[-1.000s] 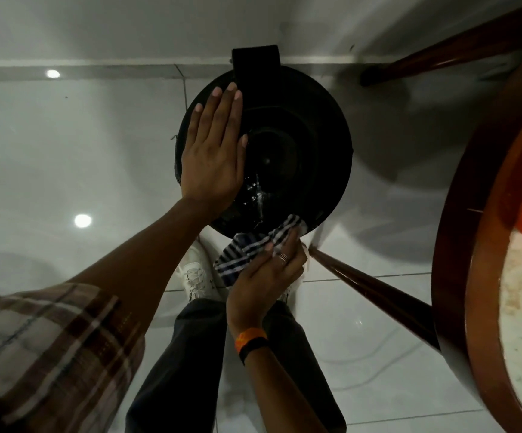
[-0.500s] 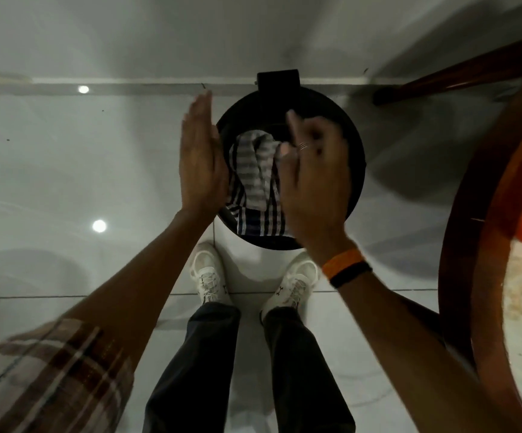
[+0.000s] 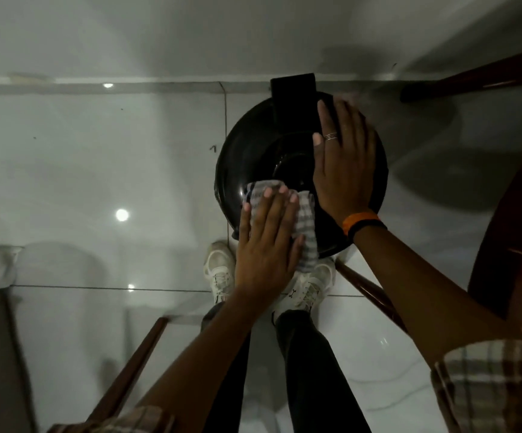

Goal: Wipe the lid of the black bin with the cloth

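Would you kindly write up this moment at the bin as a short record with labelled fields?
setting: glossy white tiled floor, wall behind
bin lid: black, round, shut, hinge block at its far edge
cloth: striped, on the near part of the lid
left hand: flat, fingers spread, pressing the cloth onto the lid
right hand: flat on the right part of the lid, ring on a finger, no cloth under it
right wrist: orange and black bands
nearby: wooden table at right
feet: white shoes by the bin

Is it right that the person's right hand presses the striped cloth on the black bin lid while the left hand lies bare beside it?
No, swap the hands. The head view shows the left hand pressing the striped cloth on the black bin lid, with the right hand bare beside it.
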